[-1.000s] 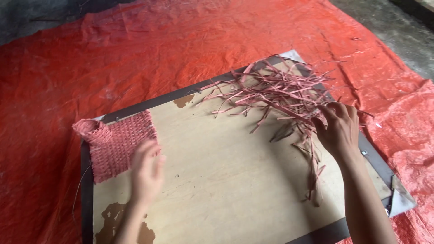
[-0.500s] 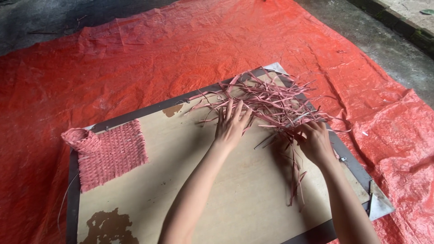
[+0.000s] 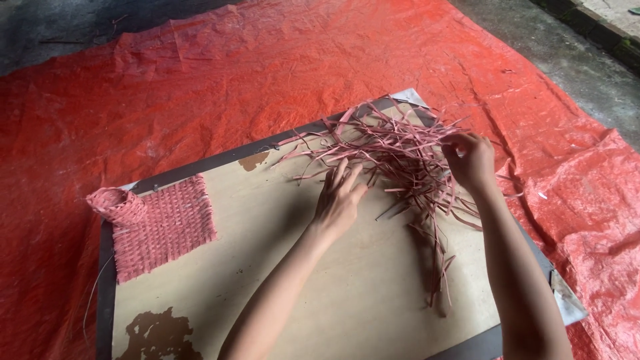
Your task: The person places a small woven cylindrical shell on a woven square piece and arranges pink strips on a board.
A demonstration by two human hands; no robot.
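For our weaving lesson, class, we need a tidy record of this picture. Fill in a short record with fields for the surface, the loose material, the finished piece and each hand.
Surface: wooden board lying on an orange-red tarpaulin
Loose material: tangled pile of pink strips at the board's far right part
Finished piece: pink woven mat at the board's left edge, one corner rolled up
Left hand: left hand flat, fingers spread, at the near edge of the strips
Right hand: right hand raised, pinching strips at the pile's right side
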